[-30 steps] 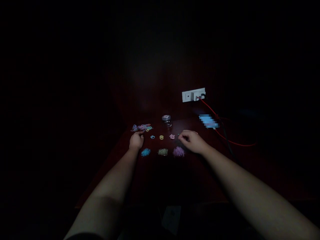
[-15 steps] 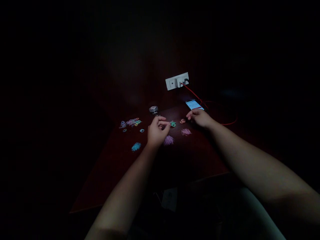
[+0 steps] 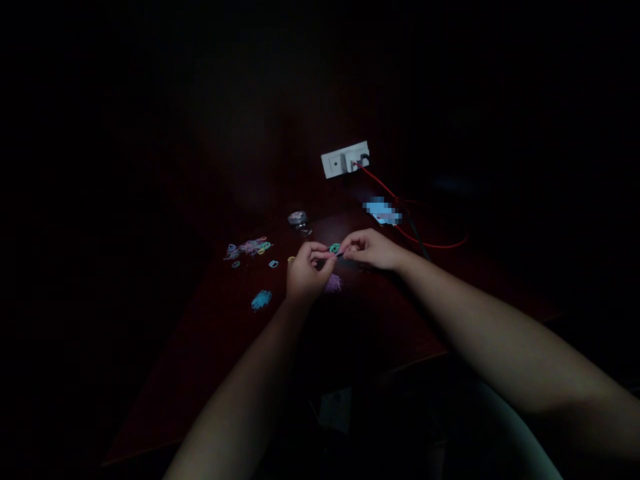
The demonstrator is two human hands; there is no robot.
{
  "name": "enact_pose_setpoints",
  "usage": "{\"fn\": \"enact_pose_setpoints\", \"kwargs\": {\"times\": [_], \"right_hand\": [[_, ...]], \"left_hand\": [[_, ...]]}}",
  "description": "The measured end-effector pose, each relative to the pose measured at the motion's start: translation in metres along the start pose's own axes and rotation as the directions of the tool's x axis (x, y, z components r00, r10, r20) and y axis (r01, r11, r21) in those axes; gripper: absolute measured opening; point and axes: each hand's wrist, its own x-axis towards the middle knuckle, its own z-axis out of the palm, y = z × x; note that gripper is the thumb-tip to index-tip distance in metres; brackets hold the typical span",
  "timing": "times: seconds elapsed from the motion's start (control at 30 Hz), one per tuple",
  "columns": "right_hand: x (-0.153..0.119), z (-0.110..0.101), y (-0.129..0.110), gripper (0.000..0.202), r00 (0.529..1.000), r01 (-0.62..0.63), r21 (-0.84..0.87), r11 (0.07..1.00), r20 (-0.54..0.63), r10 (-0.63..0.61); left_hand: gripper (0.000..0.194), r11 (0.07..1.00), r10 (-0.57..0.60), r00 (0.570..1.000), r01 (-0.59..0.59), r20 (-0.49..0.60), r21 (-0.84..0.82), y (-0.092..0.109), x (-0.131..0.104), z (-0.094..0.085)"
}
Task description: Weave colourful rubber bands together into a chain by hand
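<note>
Over the dark red table [image 3: 210, 353], my left hand [image 3: 309, 270] and my right hand [image 3: 371, 250] meet at the fingertips. Both are pinched on a small dark band [image 3: 339, 255]. Just behind the fingertips lie green bands [image 3: 335, 248]. A purple pile of bands [image 3: 333, 284] sits below, partly covered by my left hand. Farther left are a blue pile [image 3: 261, 300], a mixed-colour pile [image 3: 250, 247] and a single light blue band [image 3: 273, 264]. The pink pile is hidden by my right hand.
A small clear round container [image 3: 299, 222] stands behind my left hand. At the back right lies a phone [image 3: 383, 211], its screen blurred. A red cable [image 3: 380, 177] runs from the white wall socket [image 3: 330, 165] across the table's right side.
My right hand has moved left and now meets my left hand, with a dark band between their fingertips. The whole view has shifted slightly.
</note>
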Motion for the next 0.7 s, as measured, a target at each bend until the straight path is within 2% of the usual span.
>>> {"fn": "enact_pose_setpoints", "kwargs": {"times": [0.47,0.7], "right_hand": [[-0.0006,-0.0016,0.0020,0.028,0.998,0.034,-0.085,0.996,-0.044,-0.038],[-0.0012,-0.0013,0.0009,0.030,0.997,0.045,-0.106,0.993,-0.061,-0.051]], "left_hand": [[0.019,1.000,0.008,1.000,-0.008,0.028,-0.012,-0.0009,0.0000,0.0006],[0.014,0.998,0.048,0.998,-0.050,0.028,0.043,-0.0002,0.0003,-0.0013]]}}
